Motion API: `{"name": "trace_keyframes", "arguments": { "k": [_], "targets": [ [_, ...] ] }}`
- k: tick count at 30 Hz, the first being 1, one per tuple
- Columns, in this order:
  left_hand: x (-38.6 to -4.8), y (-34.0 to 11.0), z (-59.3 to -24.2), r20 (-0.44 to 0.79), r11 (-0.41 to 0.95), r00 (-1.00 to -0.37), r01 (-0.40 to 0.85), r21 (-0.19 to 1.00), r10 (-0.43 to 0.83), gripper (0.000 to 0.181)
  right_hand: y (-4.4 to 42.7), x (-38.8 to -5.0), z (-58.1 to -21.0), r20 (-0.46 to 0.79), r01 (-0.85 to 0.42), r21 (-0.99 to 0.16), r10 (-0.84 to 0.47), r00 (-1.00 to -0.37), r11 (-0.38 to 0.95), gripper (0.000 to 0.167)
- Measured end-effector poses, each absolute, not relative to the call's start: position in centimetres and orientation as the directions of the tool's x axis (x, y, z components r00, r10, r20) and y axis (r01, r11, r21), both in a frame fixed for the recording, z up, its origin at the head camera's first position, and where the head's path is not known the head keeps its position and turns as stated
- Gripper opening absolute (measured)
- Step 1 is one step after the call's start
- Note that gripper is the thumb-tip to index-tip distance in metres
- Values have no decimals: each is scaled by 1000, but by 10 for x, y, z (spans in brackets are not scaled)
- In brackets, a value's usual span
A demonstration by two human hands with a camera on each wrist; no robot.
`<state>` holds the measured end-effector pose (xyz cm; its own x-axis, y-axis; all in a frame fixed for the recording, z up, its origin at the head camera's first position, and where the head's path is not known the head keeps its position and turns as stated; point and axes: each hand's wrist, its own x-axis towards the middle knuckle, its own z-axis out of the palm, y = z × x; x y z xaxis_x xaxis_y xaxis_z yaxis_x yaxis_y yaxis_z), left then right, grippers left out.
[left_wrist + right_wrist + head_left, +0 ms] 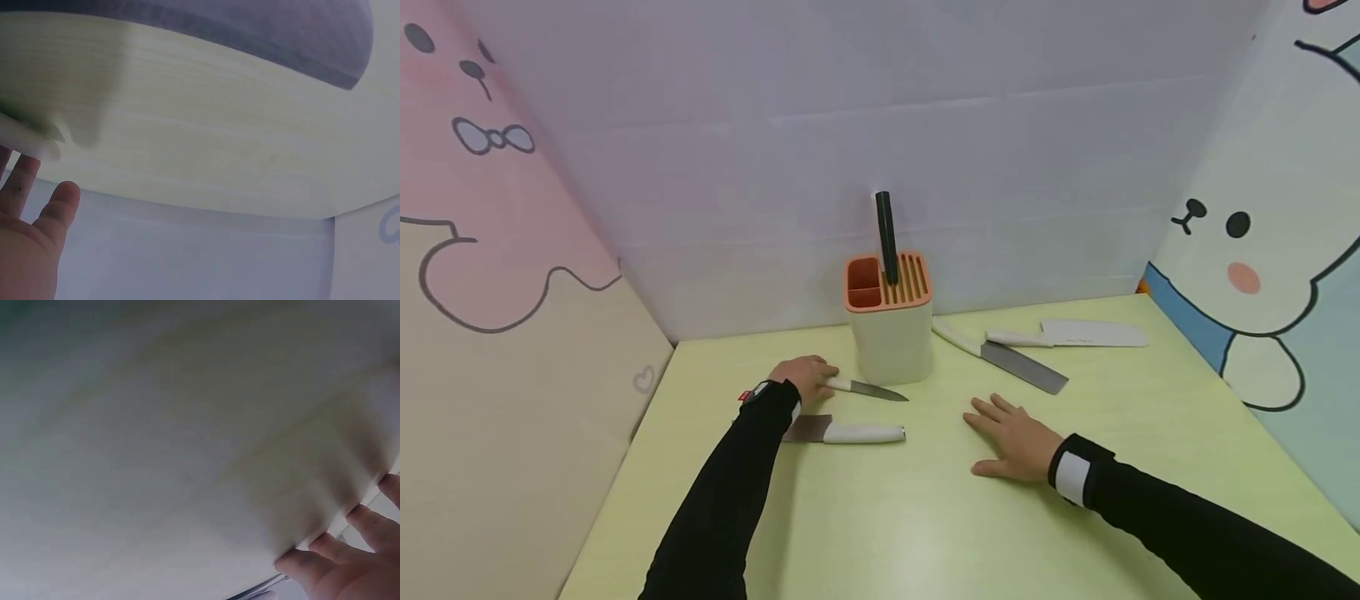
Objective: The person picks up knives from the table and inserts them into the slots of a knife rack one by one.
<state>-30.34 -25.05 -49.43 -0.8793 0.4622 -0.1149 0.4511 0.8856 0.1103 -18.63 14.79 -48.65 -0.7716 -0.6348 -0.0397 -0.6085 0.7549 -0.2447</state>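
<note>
My left hand (pixel 806 379) pinches the white handle (pixel 28 139) of a small paring knife (pixel 878 391), whose blade points right, just in front of the knife block. One finger of that hand sticks out clear of the handle in the left wrist view. Nearer to me lies a white-handled knife (pixel 865 433) with a broad blade (pixel 250 31), partly hidden under my left forearm. Over the table's right half my right hand (pixel 1015 439) rests with its fingers spread, holding nothing; its fingers (pixel 337 550) show at the lower right of the right wrist view.
A cream knife block (pixel 891 346) with an orange slotted top stands at the back, with a black-handled tool (pixel 887 237) upright in it. To its right lie a white-handled cleaver (pixel 1022 367) and another pale broad-bladed knife (pixel 1093 333). Walls enclose the table's back and sides.
</note>
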Motion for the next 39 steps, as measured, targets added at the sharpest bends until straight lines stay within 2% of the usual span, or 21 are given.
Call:
{"name": "trace_keyframes", "arguments": {
  "k": [5, 12, 21, 30, 35, 39],
  "targets": [
    [-296, -253, -491, -54, 872, -875, 472, 131, 481, 39, 146, -186, -484, -43, -613, -235, -638, -769, 754, 83],
    [-289, -248, -483, -40, 879, -882, 464, 110, 470, 32, 145, -184, -481, -39, -613, -217, -635, -772, 759, 83],
    [-276, -243, -475, -53, 874, -873, 485, 6, 485, 15, 144, -180, -480, -31, -621, -223, -642, -766, 752, 83],
    [-270, -248, -471, 80, 852, -849, 514, -99, 522, 21, 146, -182, -483, -27, -622, -220, -642, -767, 752, 83],
    [-261, -241, -458, 106, 845, -838, 527, -93, 535, 21, 146, -184, -484, -38, -615, -213, -635, -771, 759, 83],
    [-252, -234, -453, 168, 819, -802, 565, -98, 573, 19, 146, -187, -483, -62, -610, -219, -635, -770, 762, 83]
  ]
}}
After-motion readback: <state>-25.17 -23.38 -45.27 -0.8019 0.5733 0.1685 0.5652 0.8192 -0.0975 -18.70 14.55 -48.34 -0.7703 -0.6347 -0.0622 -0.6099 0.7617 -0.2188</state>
